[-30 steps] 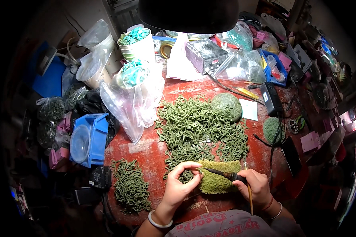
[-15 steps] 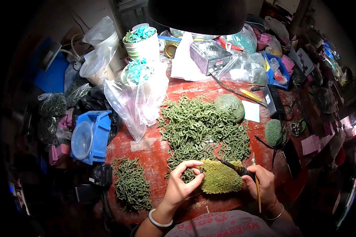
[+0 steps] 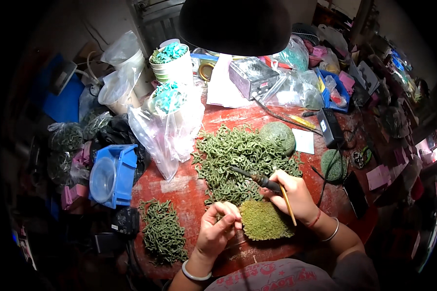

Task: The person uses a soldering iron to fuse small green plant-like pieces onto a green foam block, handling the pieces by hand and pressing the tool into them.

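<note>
My left hand [image 3: 218,225] is closed in a pinch beside a yellow-green mossy mat [image 3: 264,223]; whatever lies between its fingertips is too small to make out. My right hand [image 3: 294,196] grips a black pen-like tool [image 3: 264,181] with a thin dark tip, together with a slim wooden stick [image 3: 290,211]. The tool's tip is over a large pile of dark-green squiggly pieces [image 3: 223,150]. A smaller pile [image 3: 162,230] lies left of my left hand. A speckled green round piece [image 3: 277,136] sits at the big pile's back right.
Blue bins [image 3: 111,174], bagged buckets [image 3: 170,65] and a plastic bag [image 3: 165,145] crowd the left and back. A metal control box [image 3: 252,77] has a cable leading right toward a black adapter [image 3: 330,128]. A phone-like slab [image 3: 355,194] lies at right. A dark lamp [image 3: 233,24] hangs overhead.
My right hand has moved up and left, carrying the tool from the mat to over the big pile. My left hand stays pinched by the mat, its fingers curled more.
</note>
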Available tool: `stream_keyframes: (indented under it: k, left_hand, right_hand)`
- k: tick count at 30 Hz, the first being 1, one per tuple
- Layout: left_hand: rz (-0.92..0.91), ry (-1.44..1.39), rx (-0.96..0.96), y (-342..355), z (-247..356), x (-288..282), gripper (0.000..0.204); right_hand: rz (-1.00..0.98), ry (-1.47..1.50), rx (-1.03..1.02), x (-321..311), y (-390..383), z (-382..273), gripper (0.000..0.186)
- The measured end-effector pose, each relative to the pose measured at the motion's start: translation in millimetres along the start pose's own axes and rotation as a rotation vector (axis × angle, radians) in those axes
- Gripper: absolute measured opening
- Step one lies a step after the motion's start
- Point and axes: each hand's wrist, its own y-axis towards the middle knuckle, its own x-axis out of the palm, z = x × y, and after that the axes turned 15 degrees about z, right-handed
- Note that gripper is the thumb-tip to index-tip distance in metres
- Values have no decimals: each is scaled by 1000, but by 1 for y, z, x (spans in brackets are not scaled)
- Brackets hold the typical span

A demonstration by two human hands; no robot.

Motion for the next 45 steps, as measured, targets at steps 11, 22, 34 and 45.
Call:
stream_keyframes:
  k: [11,22,34,45]
  left_hand:
    - [133,75,-148,-2,3,-1,8]
    - [229,187,-163,-1,4,5,8]
    - [241,152,-179,0,7,10,10]
    - [183,365,-183,-3,6,13,16]
  right_hand:
    - [-186,-99,-146,21,14,15,25]
    - [-180,-40,-69,9,11,10,24]
    - [-117,160,-86,-5,3,-37,23]
    - [-14,159,-68,-21,-21,-38,28]
